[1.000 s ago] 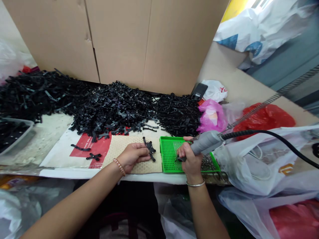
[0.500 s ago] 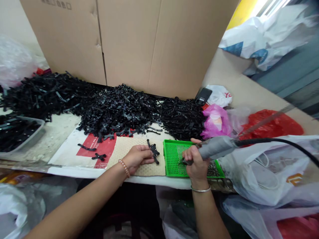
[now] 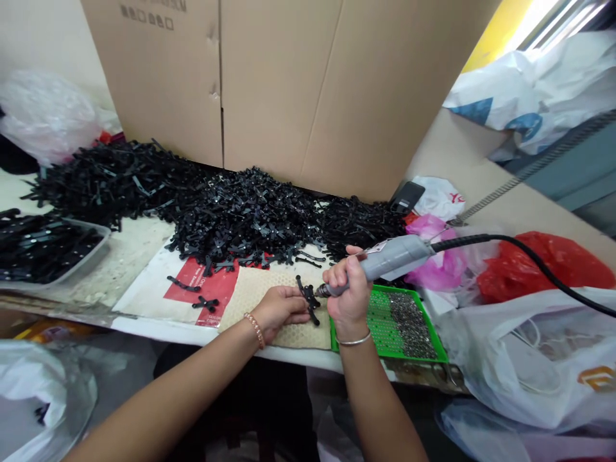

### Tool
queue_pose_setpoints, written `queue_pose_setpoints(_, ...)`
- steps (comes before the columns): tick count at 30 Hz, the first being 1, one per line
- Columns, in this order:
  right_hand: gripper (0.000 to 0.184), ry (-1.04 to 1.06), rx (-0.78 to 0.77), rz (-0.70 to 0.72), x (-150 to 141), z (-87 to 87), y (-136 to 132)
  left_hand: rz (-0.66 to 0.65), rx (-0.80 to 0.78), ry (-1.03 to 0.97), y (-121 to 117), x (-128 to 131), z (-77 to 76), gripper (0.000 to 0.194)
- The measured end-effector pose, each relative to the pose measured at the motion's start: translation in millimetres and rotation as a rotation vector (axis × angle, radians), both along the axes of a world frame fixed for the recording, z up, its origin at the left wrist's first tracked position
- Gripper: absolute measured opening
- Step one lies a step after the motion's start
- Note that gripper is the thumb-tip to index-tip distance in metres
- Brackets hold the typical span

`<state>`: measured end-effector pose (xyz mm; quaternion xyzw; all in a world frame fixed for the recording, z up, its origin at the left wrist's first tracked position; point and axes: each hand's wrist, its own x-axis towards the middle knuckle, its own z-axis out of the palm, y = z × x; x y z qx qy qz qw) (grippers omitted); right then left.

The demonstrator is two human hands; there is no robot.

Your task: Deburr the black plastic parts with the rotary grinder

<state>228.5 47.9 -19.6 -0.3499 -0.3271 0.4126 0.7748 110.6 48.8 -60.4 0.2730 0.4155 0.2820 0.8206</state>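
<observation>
Between the fingers of my left hand (image 3: pixel 282 311) is a black plastic X-shaped part (image 3: pixel 309 299), held on a tan textured pad (image 3: pixel 250 289). My right hand (image 3: pixel 350 292) is wrapped round a grey corded electric screwdriver (image 3: pixel 397 256). Its tip points left and reaches the middle of the black part; whether a screw sits on it is too small to tell. Under and beside my right wrist lies a green perforated tray (image 3: pixel 436 337), with many small metal screws (image 3: pixel 409 324) gathered on its right side.
Heaps of black parts (image 3: pixel 245 215) lie along the back, before a large cardboard box (image 3: pixel 269 83). A clear bin (image 3: pixel 91 253) of black pieces stands left. Two loose parts (image 3: pixel 206 303) lie left of the pad. A black cable (image 3: pixel 510 247) and plastic bags (image 3: pixel 543 266) are at right.
My right hand has brought the screwdriver from over the green tray leftward to the black part. My left hand still holds that part on the pad. The view has shifted slightly.
</observation>
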Motion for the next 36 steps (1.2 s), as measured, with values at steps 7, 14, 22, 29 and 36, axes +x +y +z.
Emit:
queue_pose_setpoints(7, 0.024, -0.005, -0.002, -0.017, -0.6, -1.4, 0.5, -0.012, 0.008, -0.009, 0.6, 0.3, -4.6, 0.017)
queue_pose_setpoints(14, 0.023, -0.023, 0.008, -0.034, -0.8, -2.6, 0.4, -0.014, 0.02, -0.02, 0.8, 0.8, -5.7, 0.017)
queue_pose_setpoints(22, 0.024, -0.032, -0.015, -0.035, -0.1, -5.7, 0.6, -0.012, 0.01, -0.009, 0.8, 1.1, -5.7, 0.015)
queue_pose_setpoints(29, 0.023, -0.039, -0.019, -0.046, -1.0, -6.2, -0.1, 0.001, 0.007, 0.001, 0.6, 1.2, -4.2, 0.014)
queue_pose_setpoints(36, 0.021, -0.098, 0.007, -0.022, -4.2, -7.5, -1.3, -0.014, 0.006, 0.001, 1.2, 0.7, -4.9, 0.011)
